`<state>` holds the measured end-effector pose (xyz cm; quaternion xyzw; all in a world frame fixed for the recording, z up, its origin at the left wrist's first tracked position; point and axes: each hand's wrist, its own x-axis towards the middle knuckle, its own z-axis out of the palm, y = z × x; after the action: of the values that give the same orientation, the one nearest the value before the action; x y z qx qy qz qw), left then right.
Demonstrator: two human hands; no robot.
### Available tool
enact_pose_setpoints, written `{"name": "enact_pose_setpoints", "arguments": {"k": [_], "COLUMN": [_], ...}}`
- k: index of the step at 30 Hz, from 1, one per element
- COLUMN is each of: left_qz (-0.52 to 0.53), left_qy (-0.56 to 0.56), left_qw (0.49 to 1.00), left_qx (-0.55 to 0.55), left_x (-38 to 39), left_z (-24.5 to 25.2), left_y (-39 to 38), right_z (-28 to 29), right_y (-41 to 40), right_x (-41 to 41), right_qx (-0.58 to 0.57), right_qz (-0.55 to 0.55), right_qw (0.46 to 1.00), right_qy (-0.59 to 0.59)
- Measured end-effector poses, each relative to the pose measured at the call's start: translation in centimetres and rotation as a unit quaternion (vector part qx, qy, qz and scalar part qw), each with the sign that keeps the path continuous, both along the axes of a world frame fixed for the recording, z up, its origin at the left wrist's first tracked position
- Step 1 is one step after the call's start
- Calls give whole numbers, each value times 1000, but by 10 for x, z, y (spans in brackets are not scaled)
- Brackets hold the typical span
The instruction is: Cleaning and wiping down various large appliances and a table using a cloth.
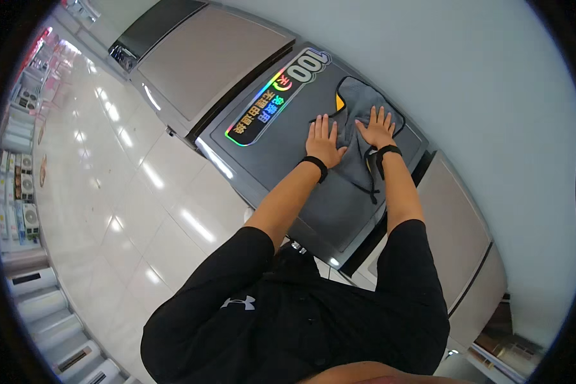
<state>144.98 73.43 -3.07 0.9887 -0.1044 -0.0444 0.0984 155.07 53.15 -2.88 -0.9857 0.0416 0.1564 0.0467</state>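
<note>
A grey cloth (pixel 360 96) with black edging and a yellow patch of its other side showing lies rumpled on the dark grey top of an appliance (pixel 249 168). My left hand (pixel 324 144) rests flat on the cloth's left part, fingers slightly spread. To its right, my right hand (pixel 377 128) presses flat on the cloth with its fingers apart. Both wrists wear black bands. A long sticker (pixel 278 98) with large digits and writing is on the same top, left of the cloth. One cloth corner hangs toward me between my forearms.
Beige-topped appliances stand at the left (pixel 216 57) and right (pixel 453 225) of the grey one, with dark gaps between. A pale wall (pixel 485 96) rises behind. Glossy floor tiles (pixel 173 192) lie at left, and white air-conditioner units (pixel 43 300) line the far left.
</note>
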Motion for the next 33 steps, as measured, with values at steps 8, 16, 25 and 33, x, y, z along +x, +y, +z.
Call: {"name": "enact_pose_setpoints", "arguments": {"k": [8,16,25,33], "left_qz": [-78,-129,-180,-108], "left_qy": [46,65,56,17], "left_qw": [995,989,982,994], "left_qx": [38,14,16,8], "left_x": [-11,-40,-93,-81], "left_z": [12,20,5,14], "left_y": [115,172,214,234], "right_z": [6,-14,-31,-27], "right_y": [81,159,198,247], "right_x": [-38,-135,-233,-261], "right_qx": [8,-43,-39,9], "right_qz": [-2,31,68,77], "right_qw": [1000,997,996,997], "right_qy": [27,57,42,-24]}}
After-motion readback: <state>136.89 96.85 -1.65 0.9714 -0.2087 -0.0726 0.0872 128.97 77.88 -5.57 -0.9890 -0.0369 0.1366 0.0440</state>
